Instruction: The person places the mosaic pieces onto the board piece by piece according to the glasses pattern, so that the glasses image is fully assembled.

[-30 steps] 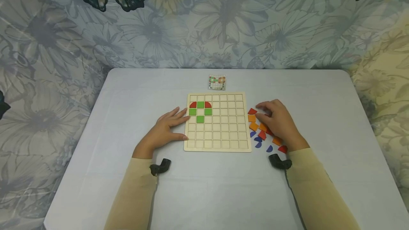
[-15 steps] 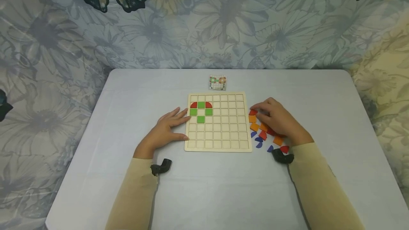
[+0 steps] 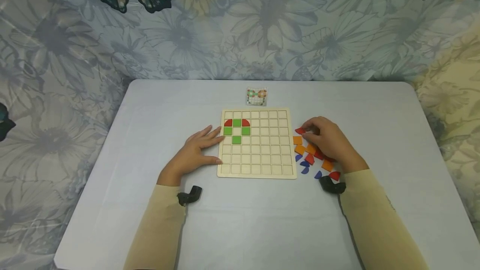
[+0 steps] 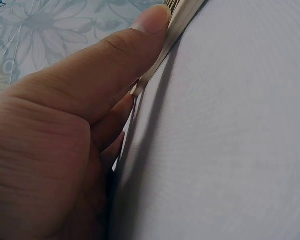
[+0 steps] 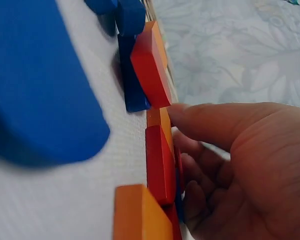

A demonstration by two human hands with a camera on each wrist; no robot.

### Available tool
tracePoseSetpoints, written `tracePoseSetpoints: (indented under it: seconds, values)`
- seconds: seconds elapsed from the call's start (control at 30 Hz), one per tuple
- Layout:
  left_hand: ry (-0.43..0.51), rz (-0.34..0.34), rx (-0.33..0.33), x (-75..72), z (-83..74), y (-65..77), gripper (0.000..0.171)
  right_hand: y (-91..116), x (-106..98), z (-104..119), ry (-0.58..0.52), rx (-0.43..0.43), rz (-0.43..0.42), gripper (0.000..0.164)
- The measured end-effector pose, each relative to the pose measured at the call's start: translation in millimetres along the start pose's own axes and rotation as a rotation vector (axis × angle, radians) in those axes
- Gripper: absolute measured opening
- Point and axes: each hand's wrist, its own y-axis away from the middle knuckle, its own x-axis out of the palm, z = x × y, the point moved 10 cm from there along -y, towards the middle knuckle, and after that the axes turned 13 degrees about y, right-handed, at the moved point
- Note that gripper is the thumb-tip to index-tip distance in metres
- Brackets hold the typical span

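Red piece [image 3: 299, 131] on show now, just off the right edge of the grid board [image 3: 264, 153], and it's the right hand [image 3: 325, 137] that has it, thumb and fingertips nearly closed in a narrow pinch. Over on the other side, the left hand [image 3: 195, 151] lies with fingers spread, holding nothing in a grip, its thumb and fingertips touching the board's left edge. On the grid: two red quarter-rounds [image 3: 245, 123] flanking a green square in the second row, two more green squares [image 3: 236, 140] below them, one lower down between those columns. Just on the near side of the pinched piece sit orange squares [image 3: 297, 140], with blue half-rounds [image 3: 305, 164] and more red pieces [image 3: 309, 159] scattered under and beside the right hand. Beyond the board's far edge, a small pattern card [image 3: 256, 96] lies on the white table [image 3: 112, 228].
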Motion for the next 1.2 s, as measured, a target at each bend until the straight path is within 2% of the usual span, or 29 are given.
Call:
tracePoseSetpoints:
  seconds: [0.13, 0.37, 0.53, 0.87, 1.1, 1.2]
  values:
    - [0.004, 0.004, 0.003, 0.0, -1.0, -0.5, 0.086, 0, -1, -1, 0.019, 0.013, -0.012, 0.036]
    - [0.011, -0.001, -0.004, -0.6, -0.4, -0.2, 0.086, -1, 0, -2, 0.016, 0.045, 0.005, 0.028]
    - [0.008, -0.003, 0.001, -0.4, -1.5, -0.6, 0.087, -4, 2, 4, 0.032, -0.039, 0.045, 0.04]
    - [0.012, -0.001, 0.0, 0.5, 0.7, -0.7, 0.087, -10, 2, 9, 0.071, -0.112, 0.144, 0.032]
    - [0.008, -0.002, -0.001, 0.0, 1.8, -0.8, 0.086, -14, 1, 10, 0.043, -0.066, 0.139, 0.035]
    - [0.005, -0.002, -0.003, -0.1, 1.8, -0.7, 0.086, -15, 2, 9, 0.028, -0.035, 0.126, 0.031]
